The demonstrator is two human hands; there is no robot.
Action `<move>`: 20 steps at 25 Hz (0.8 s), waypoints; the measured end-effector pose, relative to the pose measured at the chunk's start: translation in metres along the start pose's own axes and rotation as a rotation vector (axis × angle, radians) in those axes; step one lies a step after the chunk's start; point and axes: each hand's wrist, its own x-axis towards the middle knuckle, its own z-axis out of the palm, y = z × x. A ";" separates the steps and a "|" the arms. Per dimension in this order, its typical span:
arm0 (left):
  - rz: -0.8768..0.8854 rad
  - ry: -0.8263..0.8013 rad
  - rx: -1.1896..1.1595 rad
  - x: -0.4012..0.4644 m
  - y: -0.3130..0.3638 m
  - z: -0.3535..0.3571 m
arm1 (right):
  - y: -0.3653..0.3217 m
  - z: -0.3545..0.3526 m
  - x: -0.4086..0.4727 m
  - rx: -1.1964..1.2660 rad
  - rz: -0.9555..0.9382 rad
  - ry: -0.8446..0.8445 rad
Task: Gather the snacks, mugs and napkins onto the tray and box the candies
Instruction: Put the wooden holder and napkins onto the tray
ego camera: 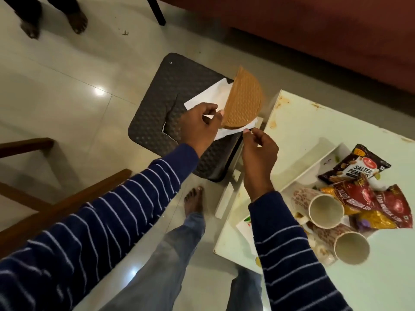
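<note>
My left hand (199,124) grips the edge of a round brown woven mat (243,102) and tilts it up over a dark stool (155,117). White napkins (210,96) lie on the stool under the mat. My right hand (258,151) pinches the near corner of a napkin (235,131). On the white table, a white tray (311,169) holds a salted peanuts packet (357,167), red and gold snack packets (370,200) and two patterned mugs (325,211) (351,248) lying on their sides. Small white candies (323,251) lie beside the nearer mug.
The stool stands on the tiled floor just left of the stained white table (314,122). Wooden chair arms (45,205) are at the left. Another person's feet (76,21) are at the top left. A red sofa (314,41) runs along the top right.
</note>
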 end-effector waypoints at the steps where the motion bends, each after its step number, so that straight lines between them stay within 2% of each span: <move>1: -0.036 -0.021 -0.031 0.005 -0.001 0.002 | -0.002 0.007 0.003 -0.008 0.014 0.001; 4: -0.100 -0.080 -0.088 0.021 -0.002 0.004 | -0.006 0.028 0.011 -0.024 0.047 0.030; 7: -0.074 -0.114 -0.080 0.033 -0.003 0.001 | -0.010 0.042 0.019 0.016 0.074 0.060; 12: -0.044 -0.166 -0.115 0.055 -0.010 -0.017 | -0.022 0.058 0.015 0.116 0.043 -0.047; 15: 0.025 -0.275 -0.144 0.071 -0.011 -0.034 | -0.030 0.058 0.009 0.058 -0.071 -0.020; 20: 0.335 -0.428 0.209 0.094 -0.009 -0.084 | -0.029 0.033 -0.016 -0.099 -0.364 -0.078</move>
